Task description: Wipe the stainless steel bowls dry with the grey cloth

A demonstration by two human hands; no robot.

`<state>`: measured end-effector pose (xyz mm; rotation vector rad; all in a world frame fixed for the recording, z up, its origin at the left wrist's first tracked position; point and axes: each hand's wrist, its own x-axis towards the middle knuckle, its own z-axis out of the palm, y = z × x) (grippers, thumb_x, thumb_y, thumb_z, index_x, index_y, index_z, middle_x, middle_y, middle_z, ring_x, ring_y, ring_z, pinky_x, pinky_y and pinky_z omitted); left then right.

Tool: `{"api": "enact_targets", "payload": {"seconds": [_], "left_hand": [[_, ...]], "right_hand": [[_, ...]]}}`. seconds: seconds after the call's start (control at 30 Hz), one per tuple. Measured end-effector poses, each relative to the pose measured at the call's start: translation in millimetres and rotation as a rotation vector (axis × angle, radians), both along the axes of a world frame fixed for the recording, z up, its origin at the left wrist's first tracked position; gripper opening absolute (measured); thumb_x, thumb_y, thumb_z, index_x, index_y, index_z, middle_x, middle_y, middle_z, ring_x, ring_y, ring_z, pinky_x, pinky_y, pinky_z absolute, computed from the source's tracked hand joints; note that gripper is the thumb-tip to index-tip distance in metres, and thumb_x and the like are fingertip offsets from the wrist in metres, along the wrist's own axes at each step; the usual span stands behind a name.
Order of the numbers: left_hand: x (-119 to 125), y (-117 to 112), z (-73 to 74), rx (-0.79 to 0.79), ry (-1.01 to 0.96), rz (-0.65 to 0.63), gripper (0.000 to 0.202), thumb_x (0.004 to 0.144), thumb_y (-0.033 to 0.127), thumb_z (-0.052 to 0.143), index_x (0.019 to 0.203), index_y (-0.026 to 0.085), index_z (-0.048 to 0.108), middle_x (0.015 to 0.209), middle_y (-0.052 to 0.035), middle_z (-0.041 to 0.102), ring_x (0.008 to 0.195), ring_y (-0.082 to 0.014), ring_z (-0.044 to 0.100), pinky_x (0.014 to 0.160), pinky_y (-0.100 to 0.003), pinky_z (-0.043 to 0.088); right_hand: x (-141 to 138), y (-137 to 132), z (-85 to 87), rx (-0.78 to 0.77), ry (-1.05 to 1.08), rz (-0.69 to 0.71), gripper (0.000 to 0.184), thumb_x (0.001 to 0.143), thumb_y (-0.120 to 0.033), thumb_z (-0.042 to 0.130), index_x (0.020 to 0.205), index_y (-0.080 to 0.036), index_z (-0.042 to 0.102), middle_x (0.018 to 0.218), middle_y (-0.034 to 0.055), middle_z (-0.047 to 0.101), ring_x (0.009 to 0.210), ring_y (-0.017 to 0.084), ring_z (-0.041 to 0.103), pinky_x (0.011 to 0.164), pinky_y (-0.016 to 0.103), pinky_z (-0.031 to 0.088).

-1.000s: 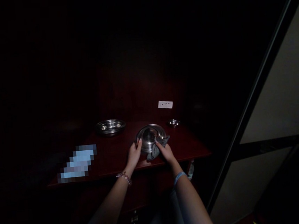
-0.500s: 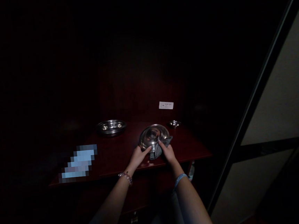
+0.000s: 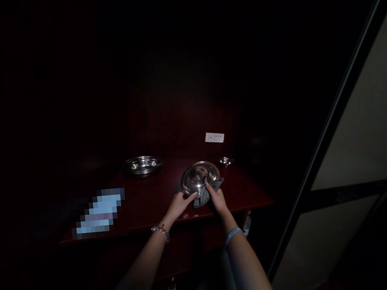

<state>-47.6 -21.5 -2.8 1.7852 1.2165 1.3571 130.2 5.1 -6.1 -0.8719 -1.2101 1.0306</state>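
Note:
A shiny round metal plate (image 3: 192, 177) is tilted toward me above the front of the dark red desk. My left hand (image 3: 180, 204) grips its lower left rim, thumb on the inner face and fingers hidden beneath. My right hand (image 3: 217, 198) is closed on a grey cloth (image 3: 201, 198), the thumb pressing it onto the plate's lower right rim. The cloth's folds hang over the near edge.
Nested metal dishes (image 3: 143, 165) stand at the back left of the desk (image 3: 141, 212). A small metal bowl (image 3: 225, 161) is at the back right, below a white wall socket (image 3: 215, 137). A blurred-out pale blue patch (image 3: 101, 211) lies at the left. Surroundings are very dark.
Almost nothing differs. The view has shifted very slightly; both hands keep their hold on the plate and the cloth.

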Motion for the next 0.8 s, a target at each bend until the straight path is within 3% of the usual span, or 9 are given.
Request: {"api": "enact_targets", "payload": {"seconds": [0.3, 0.47, 0.57, 0.7, 0.8], "left_hand": [[0.6, 0.7, -1.1, 0.029, -0.127, 0.029, 0.048, 0.073, 0.058, 0.063, 0.087, 0.014, 0.073, 0.093, -0.0103, 0.076, 0.087, -0.0249, 0.069, 0.081, -0.034, 0.051], [0.0, 3.8, 0.5, 0.080, -0.232, 0.090, 0.044, 0.073, 0.059, 0.062, 0.078, 0.016, 0.069, 0.084, -0.0061, 0.072, 0.082, -0.0200, 0.065, 0.079, -0.031, 0.051], [-2.5, 5.2, 3.1, 0.150, -0.273, 0.146, 0.043, 0.076, 0.059, 0.060, 0.080, 0.016, 0.068, 0.095, -0.0067, 0.068, 0.090, -0.0192, 0.063, 0.081, -0.030, 0.050], [-7.0, 4.5, 5.8, 0.248, -0.340, 0.264, 0.040, 0.076, 0.056, 0.062, 0.084, 0.018, 0.066, 0.122, -0.0112, 0.059, 0.115, -0.0239, 0.055, 0.093, -0.034, 0.046], [-8.2, 5.1, 4.4, 0.263, -0.371, 0.294, 0.039, 0.076, 0.056, 0.063, 0.087, 0.018, 0.064, 0.130, -0.0125, 0.054, 0.123, -0.0255, 0.050, 0.101, -0.037, 0.042]], "right_hand": [[0.0, -1.2, 1.1, -0.013, -0.093, -0.038, 0.051, 0.078, -0.056, 0.063, 0.109, -0.017, 0.072, 0.107, 0.0078, 0.074, 0.107, 0.025, 0.066, 0.095, 0.034, 0.048], [-0.3, -0.3, 0.3, -0.005, -0.141, -0.054, 0.047, 0.079, -0.055, 0.061, 0.107, -0.019, 0.072, 0.108, 0.0066, 0.074, 0.107, 0.024, 0.067, 0.095, 0.033, 0.048], [-0.6, 1.0, -1.6, -0.009, -0.160, -0.044, 0.047, 0.079, -0.056, 0.061, 0.105, -0.018, 0.073, 0.107, 0.0073, 0.074, 0.106, 0.025, 0.067, 0.093, 0.034, 0.050], [-0.6, 2.0, -3.0, -0.017, -0.180, -0.056, 0.049, 0.077, -0.056, 0.063, 0.105, -0.016, 0.073, 0.105, 0.0080, 0.074, 0.104, 0.025, 0.067, 0.092, 0.033, 0.050], [-0.2, 2.1, -2.2, -0.033, -0.170, -0.054, 0.049, 0.077, -0.055, 0.064, 0.105, -0.015, 0.073, 0.103, 0.0089, 0.075, 0.102, 0.025, 0.068, 0.091, 0.032, 0.050]]}}
